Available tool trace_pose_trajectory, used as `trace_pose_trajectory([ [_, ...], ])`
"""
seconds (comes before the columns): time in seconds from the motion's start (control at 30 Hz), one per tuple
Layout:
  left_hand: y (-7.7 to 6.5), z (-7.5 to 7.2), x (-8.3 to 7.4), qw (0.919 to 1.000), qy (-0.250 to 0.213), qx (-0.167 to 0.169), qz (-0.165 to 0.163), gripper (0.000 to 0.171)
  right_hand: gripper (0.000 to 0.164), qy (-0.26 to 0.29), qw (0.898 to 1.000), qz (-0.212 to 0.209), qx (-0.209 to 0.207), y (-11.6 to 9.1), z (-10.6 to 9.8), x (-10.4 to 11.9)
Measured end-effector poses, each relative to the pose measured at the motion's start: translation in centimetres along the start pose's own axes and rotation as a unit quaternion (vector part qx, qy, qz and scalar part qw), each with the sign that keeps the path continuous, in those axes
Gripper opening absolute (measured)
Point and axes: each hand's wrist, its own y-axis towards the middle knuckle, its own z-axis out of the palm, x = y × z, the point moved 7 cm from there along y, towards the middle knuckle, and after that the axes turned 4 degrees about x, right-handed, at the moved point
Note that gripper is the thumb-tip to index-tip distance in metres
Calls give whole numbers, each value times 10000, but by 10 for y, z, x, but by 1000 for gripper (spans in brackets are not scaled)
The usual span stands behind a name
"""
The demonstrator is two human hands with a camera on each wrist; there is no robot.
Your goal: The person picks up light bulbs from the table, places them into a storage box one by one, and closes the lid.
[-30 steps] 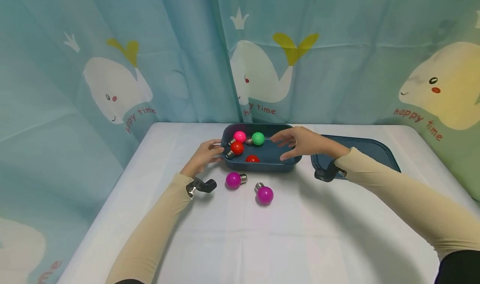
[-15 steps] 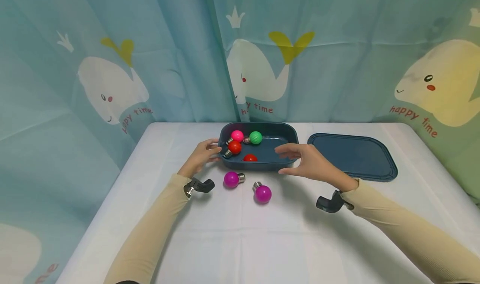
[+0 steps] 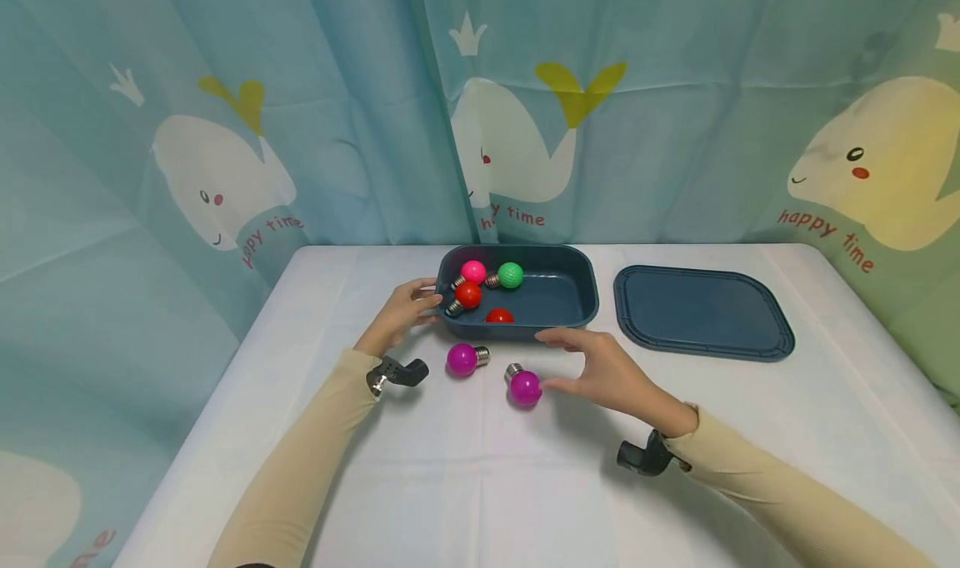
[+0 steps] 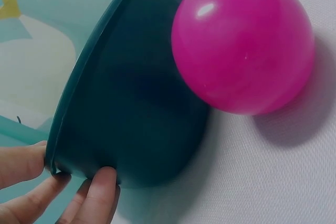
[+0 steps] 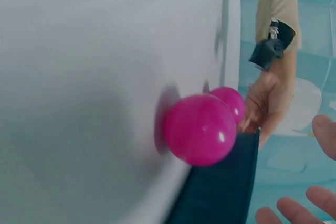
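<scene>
A dark blue box (image 3: 558,297) stands at the table's back. My left hand (image 3: 397,314) rests its fingertips against the box's left end, and the left wrist view shows those fingers (image 4: 103,182) touching the wall near the rim. My right hand (image 3: 611,372) is spread in front of the box, thumb beside a magenta light bulb (image 3: 525,389) lying on the cloth. Nothing is held in it. A second magenta bulb (image 3: 461,359) lies nearer the left hand. Inside the box are a pink bulb (image 3: 473,271), a green bulb (image 3: 511,275), a red bulb (image 3: 469,294) and another red one (image 3: 499,316), partly hidden by the front wall.
A flat dark blue lid (image 3: 705,311) lies on the table to the right of the box. White cloth (image 3: 450,476) covers the table. A blue-green curtain (image 3: 360,135) with printed whales hangs directly behind and along the sides.
My right hand has come down from over the box's right end toward the front, to the right-hand magenta bulb. The left hand has stayed at the box's left end.
</scene>
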Motion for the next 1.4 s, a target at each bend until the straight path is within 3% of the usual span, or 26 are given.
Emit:
trace_pose_trajectory([
  [0.63, 1, -1, 0, 10000, 45, -8, 11, 48, 61, -308, 9981, 539, 2, 3, 38, -1],
  [1.4, -1, 1, -1, 10000, 26, 55, 64, 49, 56, -467, 9973, 465, 334, 11, 54, -16],
])
